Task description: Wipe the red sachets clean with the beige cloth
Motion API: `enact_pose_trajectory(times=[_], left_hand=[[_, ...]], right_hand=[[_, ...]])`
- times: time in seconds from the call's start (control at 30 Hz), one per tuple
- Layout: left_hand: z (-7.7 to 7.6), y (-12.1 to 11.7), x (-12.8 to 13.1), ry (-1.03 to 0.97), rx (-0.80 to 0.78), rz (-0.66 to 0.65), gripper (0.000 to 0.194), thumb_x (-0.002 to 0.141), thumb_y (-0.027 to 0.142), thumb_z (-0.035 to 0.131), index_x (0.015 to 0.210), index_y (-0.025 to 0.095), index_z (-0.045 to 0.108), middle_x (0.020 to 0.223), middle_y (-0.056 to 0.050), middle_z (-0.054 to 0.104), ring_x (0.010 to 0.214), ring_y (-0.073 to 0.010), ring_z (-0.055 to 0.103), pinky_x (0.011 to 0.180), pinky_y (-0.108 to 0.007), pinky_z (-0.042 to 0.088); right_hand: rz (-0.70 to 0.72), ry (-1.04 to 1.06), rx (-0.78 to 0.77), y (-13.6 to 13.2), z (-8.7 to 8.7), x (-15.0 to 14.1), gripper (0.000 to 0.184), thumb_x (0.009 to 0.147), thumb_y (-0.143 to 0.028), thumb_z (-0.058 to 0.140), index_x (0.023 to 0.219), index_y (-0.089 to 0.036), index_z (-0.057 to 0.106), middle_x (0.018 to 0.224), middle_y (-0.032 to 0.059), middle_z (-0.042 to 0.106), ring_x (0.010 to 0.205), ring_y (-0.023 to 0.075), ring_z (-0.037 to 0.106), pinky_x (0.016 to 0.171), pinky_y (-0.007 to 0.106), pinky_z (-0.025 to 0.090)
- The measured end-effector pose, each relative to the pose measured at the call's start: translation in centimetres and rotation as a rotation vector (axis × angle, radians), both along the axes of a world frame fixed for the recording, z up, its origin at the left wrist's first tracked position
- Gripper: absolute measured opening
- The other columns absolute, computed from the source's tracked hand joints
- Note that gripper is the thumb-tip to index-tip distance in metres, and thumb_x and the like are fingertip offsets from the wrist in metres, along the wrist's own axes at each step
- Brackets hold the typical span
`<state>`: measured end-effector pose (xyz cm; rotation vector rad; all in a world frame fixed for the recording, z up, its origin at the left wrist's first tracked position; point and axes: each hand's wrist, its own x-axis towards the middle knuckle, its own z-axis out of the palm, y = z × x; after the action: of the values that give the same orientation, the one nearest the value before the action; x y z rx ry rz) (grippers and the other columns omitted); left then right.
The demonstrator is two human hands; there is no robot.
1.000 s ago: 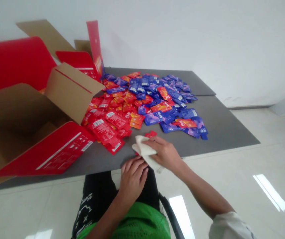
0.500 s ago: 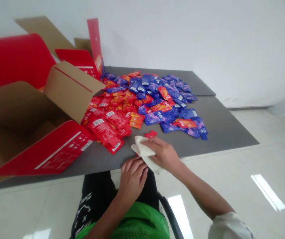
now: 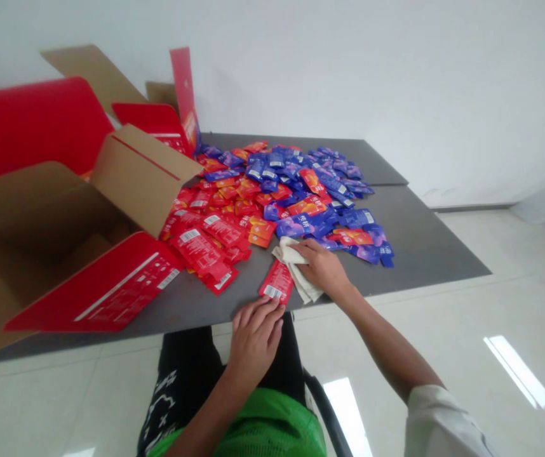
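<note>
A single red sachet point(image 3: 276, 282) lies on the grey table close to the front edge, its barcode end towards me. The fingertips of my left hand point(image 3: 256, 333) rest on that near end, fingers laid over the table edge and not wrapped round anything. My right hand point(image 3: 322, 266) grips a folded whitish cloth point(image 3: 291, 250), which covers the sachet's far end and hangs down along its right side. Just beyond the hands spreads a heap of red sachets point(image 3: 201, 251) on the left and blue sachets point(image 3: 296, 225) on the right, with some orange-red ones among the blue.
An open red cardboard box point(image 3: 110, 285) with brown insides stands at the left, its flaps sticking out over the table. Another red box point(image 3: 151, 117) is behind it. The grey table point(image 3: 429, 247) extends to the right, with a white wall point(image 3: 349, 70) behind.
My right hand has slid the cloth forward and slightly right, away from me, uncovering the middle of the red sachet. My left hand has stayed at the table edge.
</note>
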<state>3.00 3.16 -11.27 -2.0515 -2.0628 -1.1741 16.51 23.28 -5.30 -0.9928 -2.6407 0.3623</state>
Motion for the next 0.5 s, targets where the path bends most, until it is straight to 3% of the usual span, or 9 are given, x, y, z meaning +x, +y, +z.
enact_pose_trajectory(times=[0.1,0.23,0.37,0.5], left_hand=[[0.0,-0.1,0.0,-0.01,-0.028,-0.007,0.026,0.097,0.019,0.061,0.121,0.024,0.07,0.124,-0.005,0.074,0.121,-0.0253,0.063,0.105,-0.042,0.042],[-0.1,-0.2,0.0,0.018,-0.056,0.022,0.016,0.096,0.02,0.061,0.107,0.022,0.073,0.113,-0.007,0.076,0.115,-0.0279,0.064,0.102,-0.044,0.044],[-0.1,-0.1,0.0,0.03,-0.021,-0.012,0.026,0.098,0.019,0.06,0.121,0.023,0.07,0.123,-0.006,0.074,0.122,-0.026,0.063,0.104,-0.043,0.042],[0.2,-0.1,-0.1,0.024,-0.028,-0.011,0.026,0.097,0.019,0.062,0.122,0.024,0.07,0.124,-0.005,0.074,0.121,-0.0261,0.062,0.102,-0.044,0.043]], right_hand=[[0.08,0.106,-0.021,-3.2,0.3,0.1,0.054,0.092,-0.011,0.057,0.143,-0.026,0.06,0.132,0.0068,0.066,0.115,0.0216,0.066,0.095,0.027,0.053],[0.216,0.072,-0.142,-6.1,-0.2,-0.1,0.047,0.093,-0.017,0.061,0.138,-0.029,0.064,0.132,0.0041,0.067,0.114,0.0202,0.068,0.094,0.025,0.054],[0.085,0.049,-0.126,-3.4,-0.8,-0.2,0.047,0.092,-0.017,0.063,0.137,-0.029,0.066,0.135,0.005,0.066,0.113,0.022,0.068,0.094,0.027,0.054],[-0.052,0.013,-0.056,0.5,-0.4,0.6,0.041,0.093,-0.018,0.06,0.133,-0.024,0.069,0.122,0.0083,0.07,0.102,0.0235,0.07,0.087,0.028,0.054]])
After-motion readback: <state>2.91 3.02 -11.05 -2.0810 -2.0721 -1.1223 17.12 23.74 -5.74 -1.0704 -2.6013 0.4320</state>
